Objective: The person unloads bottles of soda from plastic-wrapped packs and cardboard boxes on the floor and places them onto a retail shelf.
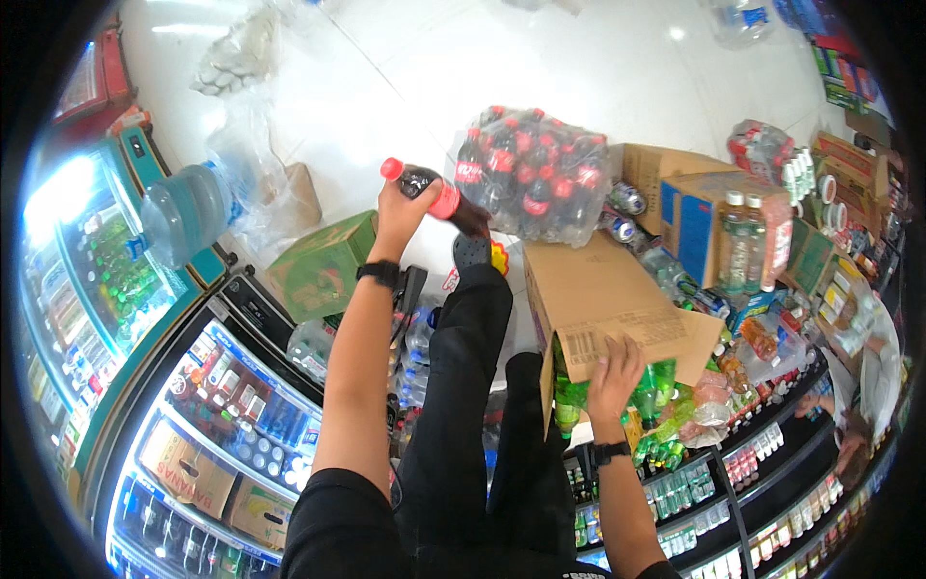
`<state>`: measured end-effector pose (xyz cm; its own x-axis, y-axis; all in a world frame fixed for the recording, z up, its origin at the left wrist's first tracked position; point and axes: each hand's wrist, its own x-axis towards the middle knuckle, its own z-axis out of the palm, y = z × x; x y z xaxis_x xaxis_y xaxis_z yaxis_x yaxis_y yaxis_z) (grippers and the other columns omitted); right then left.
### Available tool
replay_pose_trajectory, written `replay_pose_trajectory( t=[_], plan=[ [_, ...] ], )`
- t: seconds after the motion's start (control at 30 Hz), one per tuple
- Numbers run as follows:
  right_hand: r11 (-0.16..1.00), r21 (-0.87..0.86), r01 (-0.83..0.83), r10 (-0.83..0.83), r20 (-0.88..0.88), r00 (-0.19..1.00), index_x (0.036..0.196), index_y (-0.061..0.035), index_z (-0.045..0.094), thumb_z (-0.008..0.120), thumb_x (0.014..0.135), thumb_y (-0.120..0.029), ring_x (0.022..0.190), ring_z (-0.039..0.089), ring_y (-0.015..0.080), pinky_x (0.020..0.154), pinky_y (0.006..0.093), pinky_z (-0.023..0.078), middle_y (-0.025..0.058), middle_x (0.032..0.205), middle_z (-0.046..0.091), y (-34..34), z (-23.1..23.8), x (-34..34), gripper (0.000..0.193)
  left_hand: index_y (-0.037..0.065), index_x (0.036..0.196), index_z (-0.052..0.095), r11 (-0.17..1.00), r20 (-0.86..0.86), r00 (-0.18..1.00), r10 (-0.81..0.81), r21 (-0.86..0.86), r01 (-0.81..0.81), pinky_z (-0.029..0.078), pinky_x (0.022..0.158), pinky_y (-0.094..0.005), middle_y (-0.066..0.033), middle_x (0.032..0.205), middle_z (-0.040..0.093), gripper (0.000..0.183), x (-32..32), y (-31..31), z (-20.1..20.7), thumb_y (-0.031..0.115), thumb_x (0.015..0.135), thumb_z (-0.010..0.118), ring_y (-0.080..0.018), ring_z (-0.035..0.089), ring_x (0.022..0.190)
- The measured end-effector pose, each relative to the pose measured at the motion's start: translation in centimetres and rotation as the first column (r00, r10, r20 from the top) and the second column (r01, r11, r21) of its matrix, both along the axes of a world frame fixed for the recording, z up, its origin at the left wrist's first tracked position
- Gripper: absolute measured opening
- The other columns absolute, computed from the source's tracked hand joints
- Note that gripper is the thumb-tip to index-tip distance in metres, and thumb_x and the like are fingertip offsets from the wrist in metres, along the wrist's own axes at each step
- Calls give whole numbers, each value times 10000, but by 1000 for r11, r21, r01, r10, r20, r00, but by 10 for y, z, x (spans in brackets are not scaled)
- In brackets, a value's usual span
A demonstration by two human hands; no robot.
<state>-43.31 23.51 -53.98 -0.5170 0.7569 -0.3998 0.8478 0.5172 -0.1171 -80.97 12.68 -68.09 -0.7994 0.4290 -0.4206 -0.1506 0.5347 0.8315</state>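
To the left of the carton (608, 280), a cola bottle (446, 200) is held by the left hand (405, 205). The fingers are closed round it below the red cap, and the bottle is tilted, its cap pointed away from the carton and its base turned toward it. On the carton's near flap the right hand (614, 376) is laid, its fingers moderately spread; whether the flap is also pinched by the thumb cannot be told. Beneath that flap, green bottles (656, 386) are partly covered. A black band is worn on each wrist.

Just beyond the carton, a pack (536, 179) of dark bottles is wrapped in clear film. To the carton's right, behind, two clear bottles (743, 241) are stood beside a box (687, 232) marked with blue. Well to the carton's left, a green box (326, 265) and a large water jug (183, 214) are seen, with a lit fridge (224, 457) nearer the person. To the carton's right, nearer the person, black shelves (801, 439) are stocked with small bottles.
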Motion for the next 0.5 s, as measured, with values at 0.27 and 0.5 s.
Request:
replay_pose_trajectory(
  t=[0.27, 0.5],
  plan=[
    [535, -841, 84, -636, -336, 695, 1212, 13, 461, 464, 903, -368, 1127, 473, 341, 1016, 458, 302, 191, 1179, 511, -6, 172, -50, 490, 10, 922, 535, 797, 489, 816, -307, 601, -60, 498, 715, -348, -143, 824, 607, 346, 68, 37, 271, 341, 868, 451, -225, 610, 743],
    [898, -426, -113, -363, -860, 359, 1323, -43, 320, 679, 735, -158, 921, 583, 230, 768, 312, 494, 198, 1117, 532, -12, 428, -4, 699, -22, 1133, 474, 642, 530, 516, -673, 765, 52, 527, 767, -392, -191, 989, 600, 775, 200, 95, 514, 646, 875, 177, -308, 616, 907]
  ],
)
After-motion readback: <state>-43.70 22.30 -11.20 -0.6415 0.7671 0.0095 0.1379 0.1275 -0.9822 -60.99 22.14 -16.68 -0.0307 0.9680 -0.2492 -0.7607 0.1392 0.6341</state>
